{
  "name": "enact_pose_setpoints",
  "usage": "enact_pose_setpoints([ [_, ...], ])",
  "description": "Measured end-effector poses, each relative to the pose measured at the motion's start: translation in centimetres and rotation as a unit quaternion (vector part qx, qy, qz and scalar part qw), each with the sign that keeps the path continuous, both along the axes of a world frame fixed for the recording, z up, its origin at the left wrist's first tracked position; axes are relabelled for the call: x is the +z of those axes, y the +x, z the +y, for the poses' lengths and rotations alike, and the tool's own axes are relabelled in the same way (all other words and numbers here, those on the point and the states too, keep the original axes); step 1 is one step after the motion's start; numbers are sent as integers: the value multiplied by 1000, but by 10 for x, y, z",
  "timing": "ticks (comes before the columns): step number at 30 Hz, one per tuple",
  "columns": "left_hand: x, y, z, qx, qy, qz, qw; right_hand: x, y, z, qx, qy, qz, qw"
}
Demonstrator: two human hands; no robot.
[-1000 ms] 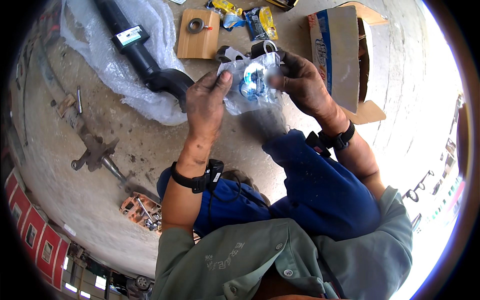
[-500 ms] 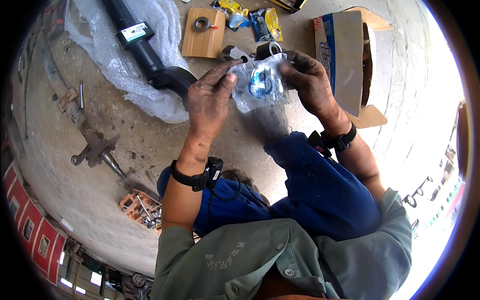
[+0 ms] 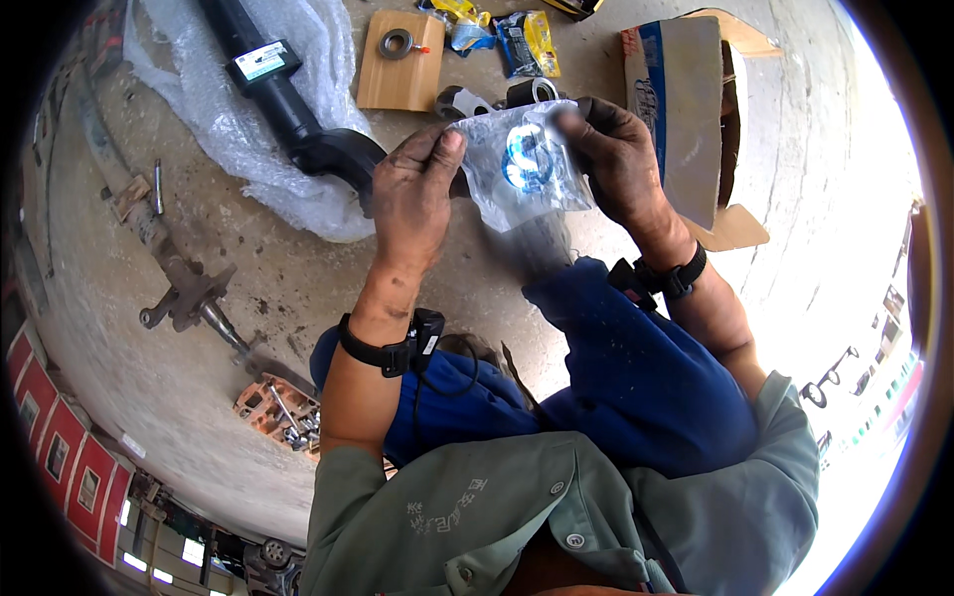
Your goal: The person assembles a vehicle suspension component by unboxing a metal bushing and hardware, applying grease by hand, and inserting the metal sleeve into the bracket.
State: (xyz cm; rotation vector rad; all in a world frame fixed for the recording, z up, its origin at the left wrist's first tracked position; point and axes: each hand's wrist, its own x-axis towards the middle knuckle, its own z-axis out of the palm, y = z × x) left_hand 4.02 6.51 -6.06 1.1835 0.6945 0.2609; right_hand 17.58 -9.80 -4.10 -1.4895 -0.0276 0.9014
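Observation:
Between my hands a clear plastic bag (image 3: 512, 194) is held up, with blue and shiny ring-shaped pieces (image 3: 528, 159) inside it. My left hand (image 3: 417, 177) pinches the bag's left upper corner between thumb and fingers. At the opposite upper corner my right hand (image 3: 618, 154) grips the plastic, its thumb over the front and slightly blurred. Just beyond the bag, a dark metal bushing (image 3: 532, 92) and a grey metal cylinder (image 3: 461, 102) show above its top edge. A black axle beam (image 3: 338, 156) ends beside my left hand, partly hidden by it.
Bubble wrap (image 3: 214, 129) lies under the beam. A cardboard piece (image 3: 383, 84) carries a metal ring (image 3: 396, 43). Yellow and blue packets (image 3: 529, 45) sit at the back; an open carton (image 3: 691, 119) stands right. Leftward are a greasy old axle (image 3: 189, 291) and a tray of sockets (image 3: 268, 409).
The bag has been pulled flatter and wider, and its ring pieces have shifted slightly right. My hands have moved a little apart, both still on the bag.

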Motion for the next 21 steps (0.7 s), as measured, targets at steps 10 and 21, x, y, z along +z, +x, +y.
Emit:
enact_pose_setpoints([
  [10,0,-5,-14,-164,-70,39,983,-4,9,-8,-7,-46,-17,999],
  [21,30,-8,-31,-195,-93,18,976,29,-2,-21,387,28,-199,900],
])
